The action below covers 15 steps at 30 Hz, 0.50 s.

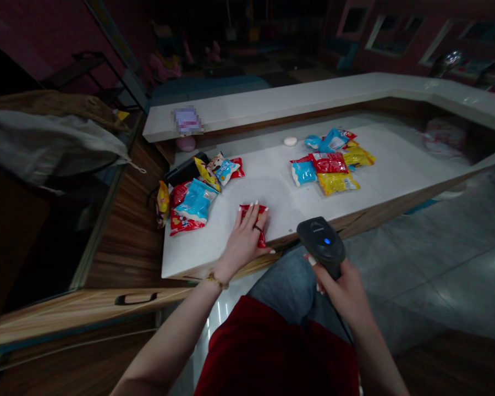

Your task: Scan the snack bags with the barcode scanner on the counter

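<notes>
My left hand point(243, 239) lies palm down on a small red snack packet point(263, 240) at the counter's front edge. Its fingers are stretched out flat over the packet, covering most of it, and the thumb is apart. In my right hand point(346, 289) is a black barcode scanner point(320, 237), gripped by the handle in front of the counter, with a blue light glowing on top. To the left lies a pile of snack packets, among them a blue packet point(197, 201). Farther right is a second group, with a red packet point(329, 163) and a yellow packet point(338, 183).
The white counter point(396, 170) has a raised ledge point(297, 96) along its back. A black device point(186, 169) sits behind the left pile. A pale oval object point(290, 141) lies near the ledge. At the left stands a wooden cabinet point(124, 236) with a black handle.
</notes>
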Each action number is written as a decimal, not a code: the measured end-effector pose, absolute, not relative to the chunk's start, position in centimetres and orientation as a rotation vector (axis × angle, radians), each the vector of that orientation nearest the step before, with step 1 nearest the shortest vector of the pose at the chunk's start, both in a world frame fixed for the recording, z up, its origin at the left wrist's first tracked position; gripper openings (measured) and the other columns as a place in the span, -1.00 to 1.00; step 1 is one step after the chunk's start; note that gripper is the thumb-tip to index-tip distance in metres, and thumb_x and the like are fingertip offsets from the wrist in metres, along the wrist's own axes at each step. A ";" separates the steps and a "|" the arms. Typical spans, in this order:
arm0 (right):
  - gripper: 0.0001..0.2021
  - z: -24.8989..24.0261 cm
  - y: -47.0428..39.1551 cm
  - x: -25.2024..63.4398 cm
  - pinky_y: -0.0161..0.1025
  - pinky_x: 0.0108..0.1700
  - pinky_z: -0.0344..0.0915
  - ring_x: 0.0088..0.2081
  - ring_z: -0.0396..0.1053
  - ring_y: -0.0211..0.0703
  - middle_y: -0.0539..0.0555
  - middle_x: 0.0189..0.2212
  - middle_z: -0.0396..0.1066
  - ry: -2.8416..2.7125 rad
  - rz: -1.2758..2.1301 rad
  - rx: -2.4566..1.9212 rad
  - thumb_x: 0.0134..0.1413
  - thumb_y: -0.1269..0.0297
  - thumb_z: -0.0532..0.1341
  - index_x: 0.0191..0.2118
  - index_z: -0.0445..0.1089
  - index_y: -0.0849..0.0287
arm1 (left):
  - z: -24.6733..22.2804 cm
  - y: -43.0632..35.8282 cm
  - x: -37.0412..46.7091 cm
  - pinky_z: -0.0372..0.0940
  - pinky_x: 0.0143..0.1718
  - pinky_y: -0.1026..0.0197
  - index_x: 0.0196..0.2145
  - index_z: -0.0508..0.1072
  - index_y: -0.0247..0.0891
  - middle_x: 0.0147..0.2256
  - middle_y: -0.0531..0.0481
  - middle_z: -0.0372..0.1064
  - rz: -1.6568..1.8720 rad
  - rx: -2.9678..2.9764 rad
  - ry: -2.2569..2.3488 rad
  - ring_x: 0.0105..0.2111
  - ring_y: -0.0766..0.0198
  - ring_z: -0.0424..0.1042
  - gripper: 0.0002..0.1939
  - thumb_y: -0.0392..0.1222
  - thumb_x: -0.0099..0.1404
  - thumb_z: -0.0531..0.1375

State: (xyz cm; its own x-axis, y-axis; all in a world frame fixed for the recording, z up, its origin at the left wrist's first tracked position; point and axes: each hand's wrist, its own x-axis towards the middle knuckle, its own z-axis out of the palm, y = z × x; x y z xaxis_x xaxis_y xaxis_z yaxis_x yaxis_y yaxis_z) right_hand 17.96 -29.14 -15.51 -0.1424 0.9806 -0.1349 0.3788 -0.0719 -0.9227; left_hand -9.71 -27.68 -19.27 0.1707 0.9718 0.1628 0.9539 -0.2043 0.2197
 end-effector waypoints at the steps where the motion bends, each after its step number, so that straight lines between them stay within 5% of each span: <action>1: -0.63 -15.4 -29.2 17.9 -0.19 -0.49 0.33 -0.62 0.45 -0.03 -0.05 -0.66 0.43 -1.560 1.213 -1.489 0.13 -0.11 0.33 -0.21 0.55 0.12 | -19.2 -26.6 -9.9 -0.15 0.58 -0.34 0.59 -0.04 -0.38 0.57 -0.58 -0.18 0.418 2.347 1.888 0.60 -0.27 -0.17 0.32 0.18 0.16 0.56; 9: -0.63 -15.2 -29.1 17.3 -0.20 -0.50 0.36 -0.62 0.48 -0.01 -0.05 -0.64 0.47 -1.538 1.260 -1.466 0.11 -0.07 0.34 -0.14 0.54 0.12 | -19.5 -23.7 -11.9 -0.21 0.60 -0.31 0.61 -0.06 -0.24 0.60 -0.47 -0.28 0.585 2.302 1.652 0.62 -0.16 -0.27 0.32 0.21 0.17 0.55; 15: -0.63 -15.5 -29.0 17.7 -0.20 -0.50 0.35 -0.62 0.47 -0.02 -0.05 -0.65 0.47 -1.541 1.211 -1.462 0.11 -0.07 0.33 -0.15 0.55 0.14 | -20.3 -25.5 -12.2 -0.13 0.59 -0.32 0.42 0.36 -0.17 0.51 -0.28 0.16 1.018 2.096 1.670 0.56 -0.08 0.04 -0.30 0.01 0.42 0.37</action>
State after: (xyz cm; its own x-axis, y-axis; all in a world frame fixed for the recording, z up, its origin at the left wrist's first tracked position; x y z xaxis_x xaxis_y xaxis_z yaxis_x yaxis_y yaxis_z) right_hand 17.69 -29.02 -15.53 -0.1354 0.9837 -0.1186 0.3481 -0.0648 -0.9352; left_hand -12.21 -25.50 -20.26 0.0866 0.9322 0.3514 0.7395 -0.2965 0.6044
